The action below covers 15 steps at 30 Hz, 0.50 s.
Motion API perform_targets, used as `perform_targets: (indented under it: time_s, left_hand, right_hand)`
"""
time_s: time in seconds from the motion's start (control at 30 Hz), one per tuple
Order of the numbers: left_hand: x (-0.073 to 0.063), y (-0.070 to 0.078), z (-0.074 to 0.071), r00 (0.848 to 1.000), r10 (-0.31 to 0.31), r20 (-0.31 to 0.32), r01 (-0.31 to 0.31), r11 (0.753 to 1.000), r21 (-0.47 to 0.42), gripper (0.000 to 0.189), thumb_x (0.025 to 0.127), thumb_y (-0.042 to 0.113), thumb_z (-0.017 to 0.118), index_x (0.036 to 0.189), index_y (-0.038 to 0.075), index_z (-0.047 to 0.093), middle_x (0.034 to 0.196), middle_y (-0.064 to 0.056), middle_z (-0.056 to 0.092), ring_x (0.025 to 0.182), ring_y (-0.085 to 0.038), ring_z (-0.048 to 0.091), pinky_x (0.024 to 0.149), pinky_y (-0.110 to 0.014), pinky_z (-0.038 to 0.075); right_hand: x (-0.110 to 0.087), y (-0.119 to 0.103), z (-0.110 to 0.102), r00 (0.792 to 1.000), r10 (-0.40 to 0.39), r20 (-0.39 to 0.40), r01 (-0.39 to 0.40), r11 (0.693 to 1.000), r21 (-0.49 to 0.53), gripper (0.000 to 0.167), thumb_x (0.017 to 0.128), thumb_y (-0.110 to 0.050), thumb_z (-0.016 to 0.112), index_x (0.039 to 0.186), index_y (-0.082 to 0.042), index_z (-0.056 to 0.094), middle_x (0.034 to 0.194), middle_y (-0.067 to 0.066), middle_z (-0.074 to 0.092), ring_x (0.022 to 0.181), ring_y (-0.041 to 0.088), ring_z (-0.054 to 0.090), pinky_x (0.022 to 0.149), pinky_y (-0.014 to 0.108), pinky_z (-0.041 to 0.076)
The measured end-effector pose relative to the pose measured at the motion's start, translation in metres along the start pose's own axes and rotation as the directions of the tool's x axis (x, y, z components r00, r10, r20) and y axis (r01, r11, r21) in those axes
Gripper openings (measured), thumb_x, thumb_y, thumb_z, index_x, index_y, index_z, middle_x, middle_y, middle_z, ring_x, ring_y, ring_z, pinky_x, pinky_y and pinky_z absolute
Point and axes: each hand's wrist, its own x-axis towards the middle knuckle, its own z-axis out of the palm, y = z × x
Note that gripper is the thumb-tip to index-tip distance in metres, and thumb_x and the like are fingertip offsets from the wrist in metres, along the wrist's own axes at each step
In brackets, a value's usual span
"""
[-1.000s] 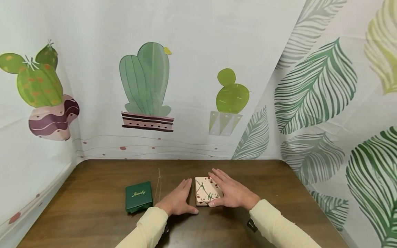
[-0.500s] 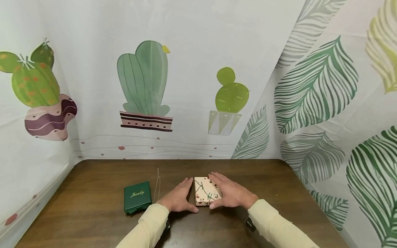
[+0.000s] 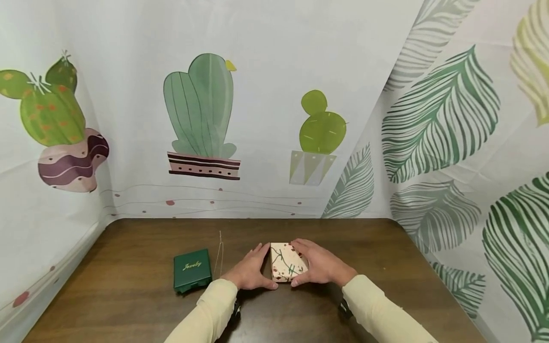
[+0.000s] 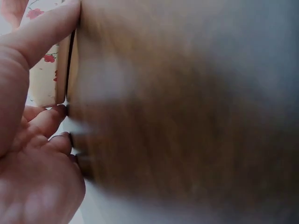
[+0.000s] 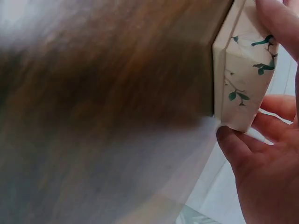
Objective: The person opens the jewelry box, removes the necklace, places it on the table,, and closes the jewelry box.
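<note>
On the brown table (image 3: 146, 305) lies a small flat cream box (image 3: 283, 262) with a red flower and green branch print. My left hand (image 3: 250, 271) is at its left side, fingertips right at the far left corner and thumb by the near edge. In the left wrist view, the left thumb (image 4: 44, 35) crosses in front of the box (image 4: 46, 84). My right hand (image 3: 323, 264) holds the box's right side, fingers at the far corner and thumb at the near one. Right fingers (image 5: 236, 144) meet the box's corner in the right wrist view.
A dark green box (image 3: 192, 269) with gold "Jewelry" lettering lies at the left. Between it and my left hand lies a thin gold chain (image 3: 220, 250). Behind the table hangs a white curtain (image 3: 266, 95) printed with cacti and leaves.
My left hand has closed in on the box from the left, its fingertips now at the corner. The right hand has settled slightly closer against the box. The box stays in place.
</note>
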Motion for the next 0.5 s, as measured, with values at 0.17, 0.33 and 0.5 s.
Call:
perform_targets:
  time_s: [0.17, 0.33, 0.5]
  left_hand:
    - [0.0005, -0.0003, 0.0000, 1.000, 0.007, -0.011, -0.008, 0.999, -0.038, 0.114, 0.078, 0.034, 0.092, 0.165, 0.005, 0.023, 0.171, -0.028, 0.021, 0.157, -0.054, 0.019, 0.121, -0.067, 0.031]
    - [0.0019, -0.0034, 0.0017, 0.999, 0.026, -0.028, -0.028, 0.995, -0.092, 0.113, 0.075, 0.029, 0.093, 0.163, 0.005, 0.027, 0.170, -0.027, 0.023, 0.159, -0.048, 0.017, 0.125, -0.065, 0.024]
    - [0.0034, -0.0042, 0.0035, 0.998, 0.056, -0.038, -0.060, 0.992, -0.115, 0.112, 0.074, 0.024, 0.094, 0.162, 0.002, 0.028, 0.169, -0.025, 0.027, 0.160, -0.044, 0.019, 0.128, -0.063, 0.017]
  right_hand:
    - [0.0013, -0.0017, 0.0019, 1.000, 0.003, -0.004, -0.003, 1.000, -0.020, 0.113, 0.070, -0.046, 0.095, 0.156, 0.002, 0.041, 0.162, 0.026, 0.041, 0.147, 0.041, 0.047, 0.113, 0.054, 0.047]
    - [0.0014, -0.0012, 0.0036, 0.999, -0.016, -0.038, 0.014, 0.999, -0.035, 0.110, 0.069, -0.047, 0.095, 0.154, 0.002, 0.045, 0.159, 0.027, 0.044, 0.145, 0.041, 0.049, 0.113, 0.052, 0.048]
    - [0.0003, 0.0001, 0.0031, 0.998, -0.042, -0.054, 0.040, 0.999, -0.031, 0.108, 0.069, -0.046, 0.095, 0.152, 0.003, 0.047, 0.158, 0.028, 0.046, 0.145, 0.042, 0.049, 0.113, 0.053, 0.048]
